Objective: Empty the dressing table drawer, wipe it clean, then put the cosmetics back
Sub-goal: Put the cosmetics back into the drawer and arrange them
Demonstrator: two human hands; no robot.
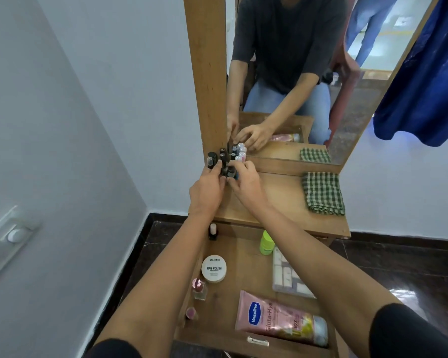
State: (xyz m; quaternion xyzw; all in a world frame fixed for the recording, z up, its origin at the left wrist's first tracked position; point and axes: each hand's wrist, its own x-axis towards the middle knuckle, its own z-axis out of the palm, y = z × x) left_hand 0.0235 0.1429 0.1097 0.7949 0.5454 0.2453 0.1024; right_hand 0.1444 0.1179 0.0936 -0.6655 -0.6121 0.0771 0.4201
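Both my hands reach to the back left corner of the dressing table top (277,200), beside the mirror frame. A cluster of small nail polish bottles (226,157) stands there. My left hand (208,188) and my right hand (245,180) close their fingers around bottles at the front of the cluster. Below, the drawer (243,257) is pulled out. It holds a white nail polish remover tub (214,268), a pink Vaseline tube (277,317), a green bottle (267,242), a clear compartment box (290,277) and pink-capped bottles (199,289).
A folded green checked cloth (322,193) lies on the right of the table top. The mirror (308,73) rises behind, showing a seated person. A blue cloth (424,73) hangs at the right. Grey wall with a switch plate (8,241) is on the left.
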